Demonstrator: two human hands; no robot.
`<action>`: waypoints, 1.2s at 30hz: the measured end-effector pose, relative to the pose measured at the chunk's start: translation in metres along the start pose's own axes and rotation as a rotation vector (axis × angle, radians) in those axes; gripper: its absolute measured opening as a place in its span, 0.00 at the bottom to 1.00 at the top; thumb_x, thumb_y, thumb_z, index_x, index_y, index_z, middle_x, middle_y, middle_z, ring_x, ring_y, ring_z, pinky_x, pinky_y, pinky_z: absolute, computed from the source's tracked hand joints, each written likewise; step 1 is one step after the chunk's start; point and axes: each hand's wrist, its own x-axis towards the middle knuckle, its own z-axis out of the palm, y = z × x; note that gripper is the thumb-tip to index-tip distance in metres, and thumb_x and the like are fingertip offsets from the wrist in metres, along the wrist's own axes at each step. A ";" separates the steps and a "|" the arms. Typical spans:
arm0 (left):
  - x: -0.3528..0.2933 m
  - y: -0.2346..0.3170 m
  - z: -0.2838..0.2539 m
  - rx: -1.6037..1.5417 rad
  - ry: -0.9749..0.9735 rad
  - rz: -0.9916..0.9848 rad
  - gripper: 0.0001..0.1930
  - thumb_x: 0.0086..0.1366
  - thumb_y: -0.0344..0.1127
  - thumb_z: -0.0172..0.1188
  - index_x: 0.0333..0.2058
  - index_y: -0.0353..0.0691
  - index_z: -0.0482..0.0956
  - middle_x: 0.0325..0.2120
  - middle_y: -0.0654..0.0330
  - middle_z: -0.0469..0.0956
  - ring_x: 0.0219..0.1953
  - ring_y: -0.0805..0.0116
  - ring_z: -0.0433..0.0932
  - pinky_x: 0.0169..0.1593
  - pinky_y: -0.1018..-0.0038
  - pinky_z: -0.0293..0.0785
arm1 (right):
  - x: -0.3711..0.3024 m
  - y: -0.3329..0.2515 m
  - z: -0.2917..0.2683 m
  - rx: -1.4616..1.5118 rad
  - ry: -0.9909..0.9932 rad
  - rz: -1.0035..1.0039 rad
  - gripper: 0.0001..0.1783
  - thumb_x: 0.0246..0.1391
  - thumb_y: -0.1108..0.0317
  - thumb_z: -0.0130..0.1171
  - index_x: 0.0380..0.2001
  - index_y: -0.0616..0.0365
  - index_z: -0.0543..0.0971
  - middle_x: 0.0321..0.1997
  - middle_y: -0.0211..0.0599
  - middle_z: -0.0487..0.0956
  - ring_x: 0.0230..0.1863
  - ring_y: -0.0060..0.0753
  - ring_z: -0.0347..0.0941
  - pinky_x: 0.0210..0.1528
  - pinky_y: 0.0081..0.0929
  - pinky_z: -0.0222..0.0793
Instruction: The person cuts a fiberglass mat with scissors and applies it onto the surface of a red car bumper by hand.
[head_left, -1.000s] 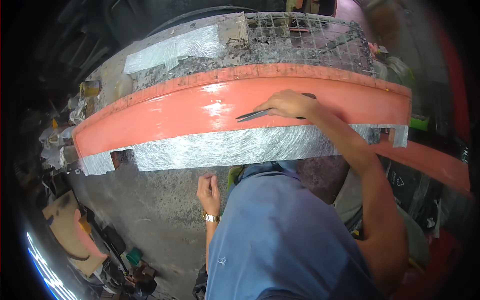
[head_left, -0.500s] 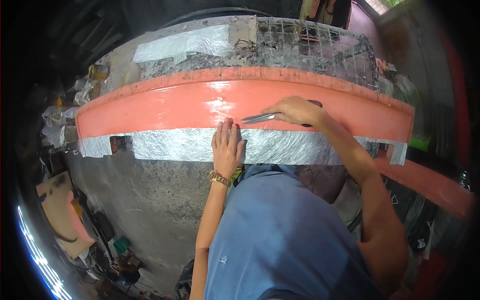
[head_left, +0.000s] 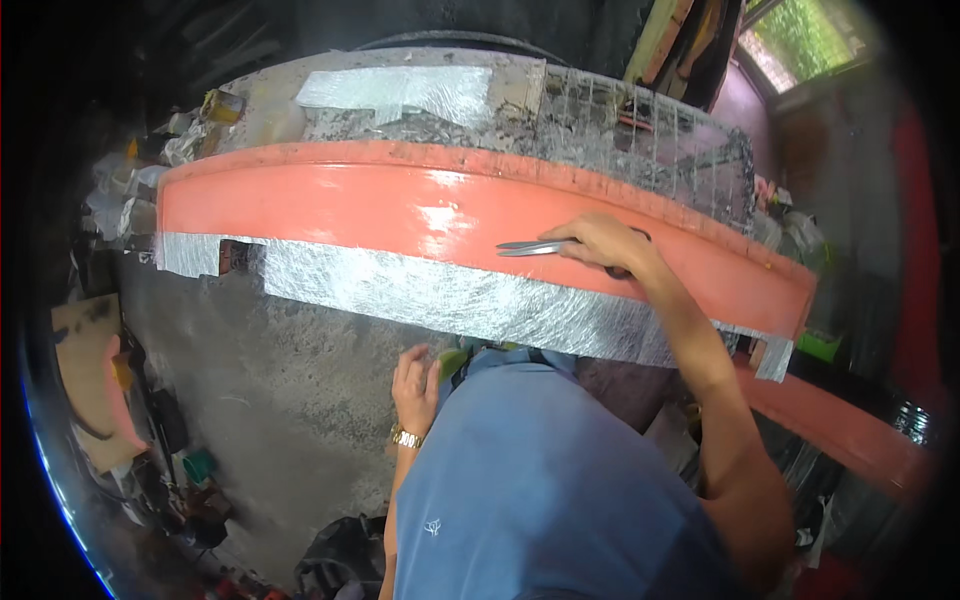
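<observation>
My right hand [head_left: 598,243] is closed round a pair of scissors [head_left: 530,248], its blades pointing left and slightly apart. It rests over the glossy salmon-orange curved panel [head_left: 340,205], close to the panel's near edge. A strip of silvery-white fibre mat [head_left: 400,290] lies along that edge and hangs down in front, with a rectangular gap towards its left end. Lower down, beside my body and apart from the mat, is my left hand [head_left: 414,388]. Its fingers are loosely bent and parted, with nothing seen in them.
Another piece of fibre mat [head_left: 400,92] lies on the bench behind the panel. A wire grid [head_left: 650,135] covers the bench's right part. Cluttered plastic and containers [head_left: 125,195] sit at the left. A second orange panel [head_left: 840,420] stands lower right.
My left hand has come off the panel and mat and dropped down towards my body. The right hand still holds the scissors over the panel. The view has tilted slightly.
</observation>
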 end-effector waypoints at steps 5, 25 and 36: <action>0.021 0.027 0.000 -0.032 0.052 0.164 0.03 0.64 0.26 0.60 0.33 0.33 0.77 0.37 0.53 0.81 0.33 0.60 0.82 0.36 0.68 0.77 | -0.019 0.010 0.004 0.086 0.046 0.089 0.21 0.54 0.65 0.61 0.52 0.54 0.80 0.45 0.44 0.83 0.45 0.44 0.78 0.48 0.36 0.71; -0.176 -0.063 0.067 -0.272 0.258 -0.666 0.10 0.68 0.33 0.56 0.38 0.30 0.80 0.28 0.51 0.82 0.31 0.64 0.81 0.35 0.69 0.74 | -0.077 0.035 0.028 0.101 0.101 0.094 0.24 0.57 0.67 0.57 0.59 0.48 0.74 0.56 0.41 0.78 0.56 0.46 0.73 0.56 0.39 0.68; -0.011 0.095 0.070 -0.196 0.056 -0.164 0.06 0.65 0.28 0.58 0.37 0.33 0.80 0.30 0.53 0.80 0.31 0.60 0.80 0.35 0.70 0.74 | -0.074 0.058 0.031 0.100 0.194 -0.108 0.23 0.59 0.67 0.56 0.59 0.53 0.73 0.47 0.38 0.81 0.46 0.37 0.77 0.46 0.34 0.72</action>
